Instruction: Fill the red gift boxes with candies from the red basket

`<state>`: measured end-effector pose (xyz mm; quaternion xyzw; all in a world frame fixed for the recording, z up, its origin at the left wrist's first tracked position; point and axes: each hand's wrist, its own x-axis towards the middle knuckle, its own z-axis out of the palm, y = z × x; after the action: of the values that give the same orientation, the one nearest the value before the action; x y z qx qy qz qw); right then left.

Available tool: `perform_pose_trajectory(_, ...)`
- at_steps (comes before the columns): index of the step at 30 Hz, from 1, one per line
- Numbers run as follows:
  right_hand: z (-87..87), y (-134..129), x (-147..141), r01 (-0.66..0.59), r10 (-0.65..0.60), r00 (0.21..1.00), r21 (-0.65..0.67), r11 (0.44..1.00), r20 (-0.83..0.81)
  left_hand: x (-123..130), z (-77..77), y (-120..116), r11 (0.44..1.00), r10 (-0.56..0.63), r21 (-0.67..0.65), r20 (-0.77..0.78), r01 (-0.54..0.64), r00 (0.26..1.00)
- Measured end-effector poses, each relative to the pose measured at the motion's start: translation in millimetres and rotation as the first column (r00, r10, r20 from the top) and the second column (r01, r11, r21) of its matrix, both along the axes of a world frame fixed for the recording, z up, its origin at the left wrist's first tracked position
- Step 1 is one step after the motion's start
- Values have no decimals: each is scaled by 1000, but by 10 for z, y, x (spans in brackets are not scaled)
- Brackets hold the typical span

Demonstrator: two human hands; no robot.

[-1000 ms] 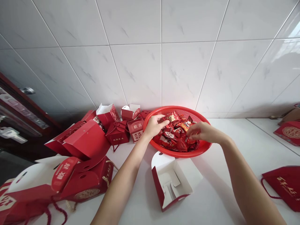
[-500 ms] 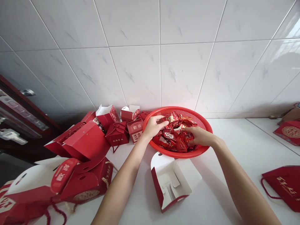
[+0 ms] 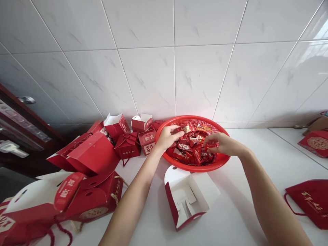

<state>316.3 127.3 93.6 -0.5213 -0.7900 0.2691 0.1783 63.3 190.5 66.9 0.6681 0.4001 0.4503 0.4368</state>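
Observation:
A red plastic basket (image 3: 223,160) against the tiled wall holds a heap of candies in shiny red and gold wrappers (image 3: 196,154). My left hand (image 3: 166,139) reaches over its left rim, thumb and fingers closed around a red wrapped candy, partly hidden by the fingers. Over the right side of the heap, my right hand (image 3: 222,143) has its fingers bent towards the thumb, with a bit of red wrapper between them. In front of the basket stands an opened gift box (image 3: 176,212), white inside, its flaps spread and no candy showing in it.
Several red gift boxes (image 3: 127,146) crowd the left of the white countertop (image 3: 143,229), some open, some with cord handles. A flat red bag (image 3: 311,201) lies at the right, and another red box (image 3: 315,143) is farther back. A dark door with a key (image 3: 12,149) borders the left.
My right hand has risen slightly out of the candies and shifted a little right, its fingers more curled. The left hand stays practically where it was.

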Motion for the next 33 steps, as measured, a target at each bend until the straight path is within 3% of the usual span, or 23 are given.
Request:
perform_pose_trajectory(6,7,-10,144,200,-195,979,111,973,-55,8,15,-4,1000,-29,10,11,29,1000)
perform_pose_trajectory(12,-62,47,206,308,-323,943,165,937,76,6,29,-10,999,30,-34,7,-30,1000)
perform_pose_trajectory(16,-79,55,212,304,-333,935,215,928,118,9,40,-11,998,48,-39,5,-47,999)
perform_pose_trajectory(23,-174,126,126,244,-299,894,195,950,334,20,59,-36,1000,16,1,22,-16,1000)
perform_pose_trajectory(33,-176,129,55,220,-250,922,132,967,294,6,12,-3,999,8,-45,63,-5,998)
